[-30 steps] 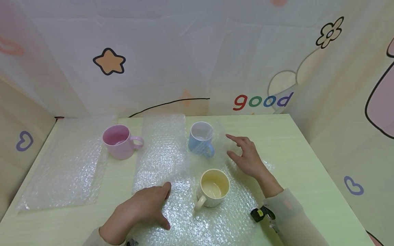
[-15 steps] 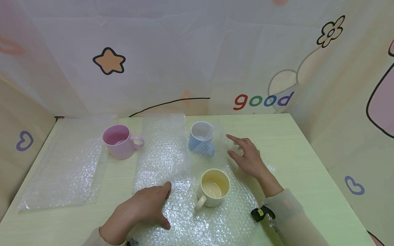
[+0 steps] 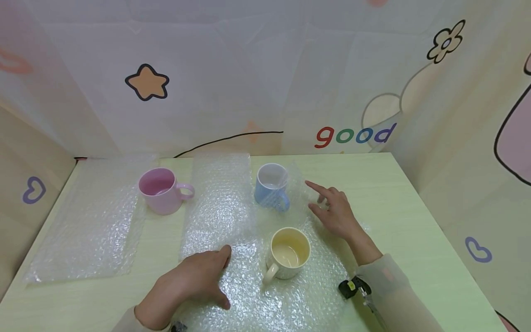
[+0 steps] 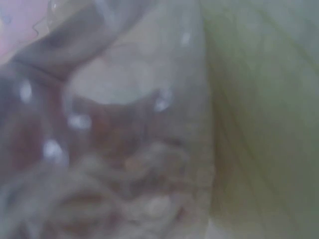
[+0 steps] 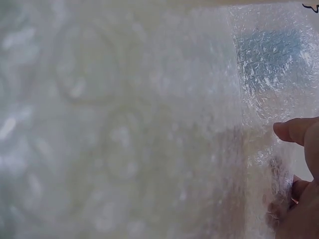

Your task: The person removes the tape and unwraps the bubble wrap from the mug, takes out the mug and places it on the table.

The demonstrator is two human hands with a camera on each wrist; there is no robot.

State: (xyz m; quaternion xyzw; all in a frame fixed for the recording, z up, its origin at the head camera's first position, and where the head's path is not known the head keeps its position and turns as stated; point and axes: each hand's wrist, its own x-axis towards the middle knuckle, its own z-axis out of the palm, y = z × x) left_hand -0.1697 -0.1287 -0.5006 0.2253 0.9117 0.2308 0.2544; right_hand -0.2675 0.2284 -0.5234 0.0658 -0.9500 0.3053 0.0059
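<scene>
In the head view my left hand (image 3: 188,279) lies at the near left edge of a bubble wrap sheet (image 3: 215,198), thumb spread from the fingers. A cream-yellow mug (image 3: 288,253) stands upright on the wrap between my hands, its handle toward the near left. My right hand (image 3: 336,212) is at the right, index finger and thumb extended beside the wrap's right part. In the right wrist view fingertips (image 5: 284,130) show beside the wrap (image 5: 189,99); whether they touch it I cannot tell. A light-blue mug (image 3: 265,196) stands behind, partly covered by clear wrap. The left wrist view is blurred.
A pink mug (image 3: 159,198) stands upright at the back left, its handle pointing right. Another bubble wrap sheet (image 3: 87,230) lies flat on the left side of the pale table (image 3: 415,258). A printed fabric backdrop (image 3: 232,83) encloses the table's back and sides.
The right hand's fingers have shifted very slightly. Both hands, the mugs and the bubble wrap otherwise stay in the same places.
</scene>
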